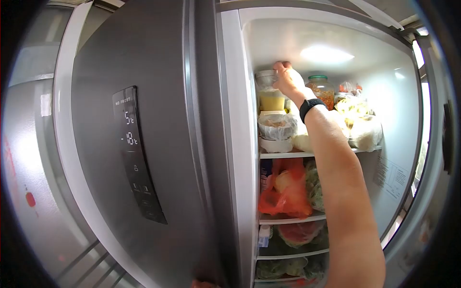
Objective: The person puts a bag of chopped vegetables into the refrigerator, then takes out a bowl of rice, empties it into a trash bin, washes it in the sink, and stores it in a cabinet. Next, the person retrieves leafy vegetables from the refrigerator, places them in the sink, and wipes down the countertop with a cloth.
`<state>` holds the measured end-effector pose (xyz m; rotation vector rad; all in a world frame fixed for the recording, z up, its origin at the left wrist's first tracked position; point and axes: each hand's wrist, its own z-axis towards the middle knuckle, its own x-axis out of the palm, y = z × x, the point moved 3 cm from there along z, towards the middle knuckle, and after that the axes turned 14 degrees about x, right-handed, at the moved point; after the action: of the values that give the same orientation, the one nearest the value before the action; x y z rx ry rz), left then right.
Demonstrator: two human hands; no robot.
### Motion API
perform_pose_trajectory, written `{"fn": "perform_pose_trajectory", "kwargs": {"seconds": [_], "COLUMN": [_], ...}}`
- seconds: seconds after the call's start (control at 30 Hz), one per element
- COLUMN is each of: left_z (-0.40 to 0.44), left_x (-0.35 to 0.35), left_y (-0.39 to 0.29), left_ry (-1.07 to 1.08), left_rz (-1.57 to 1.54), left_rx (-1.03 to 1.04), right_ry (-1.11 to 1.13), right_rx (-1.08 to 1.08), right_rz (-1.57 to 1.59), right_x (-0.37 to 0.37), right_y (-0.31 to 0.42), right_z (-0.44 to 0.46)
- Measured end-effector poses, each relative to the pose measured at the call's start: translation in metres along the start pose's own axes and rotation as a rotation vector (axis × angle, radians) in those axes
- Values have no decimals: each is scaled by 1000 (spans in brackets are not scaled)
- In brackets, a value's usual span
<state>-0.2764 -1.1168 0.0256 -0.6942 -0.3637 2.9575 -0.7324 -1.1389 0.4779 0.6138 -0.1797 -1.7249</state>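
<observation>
My right hand (289,80), with a black band on its wrist, reaches to the top shelf of an open fridge. Its fingers curl over the upper right side of a clear container (265,79) with a whitish top. Below that top, a yellow content (272,102) shows through the clear wall. Under it sits a bowl wrapped in clear plastic (277,126). A jar with a green lid (321,91) stands to the right of the hand. Of my left hand (204,284), only a sliver shows at the bottom edge, by the closed grey door; its fingers cannot be made out.
Bagged vegetables (357,120) fill the top shelf's right side. A red plastic bag (286,189) lies on the shelf below, with more wrapped produce (300,233) lower down. The grey door (163,120) with a display panel stands at the left; the open door (434,192) is at the right.
</observation>
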Motion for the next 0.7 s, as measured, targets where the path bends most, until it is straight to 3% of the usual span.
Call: {"fn": "perform_pose_trajectory", "kwargs": {"seconds": [0.03,0.07,0.17,0.2,0.23,0.3,0.33,0.4,0.53,0.7], "left_z": [0,-1,-5,-6,-5,0,3,5,3,-1], "left_x": [-1,-1,4,4,4,1,-2,-4,-6,-7], "left_y": [-1,-1,3,4,3,1,1,0,1,2], "left_ry": [-3,4,-8,9,26,0,-29,-33,-16,9], "left_rz": [-15,-21,-41,11,63,14,-27,-30,-58,-124], "left_rx": [-13,-17,-56,-14,30,25,18,41,56,41], "right_ry": [75,-163,-91,-252,-251,-56,-60,-180,-200,-214], "right_rx": [149,-230,-61,-270,-267,-50,-49,-300,-412,-400], "right_rz": [310,-191,-73,-316,-327,-135,-143,-499,-439,-376], "right_x": [1,-2,-14,-18,-21,-29,-36,-49,-84,-126], "right_y": [-7,-3,-5,0,2,1,5,18,12,4], "right_z": [2,-5,-3,-14,-16,-15,-20,-41,-76,-146]}}
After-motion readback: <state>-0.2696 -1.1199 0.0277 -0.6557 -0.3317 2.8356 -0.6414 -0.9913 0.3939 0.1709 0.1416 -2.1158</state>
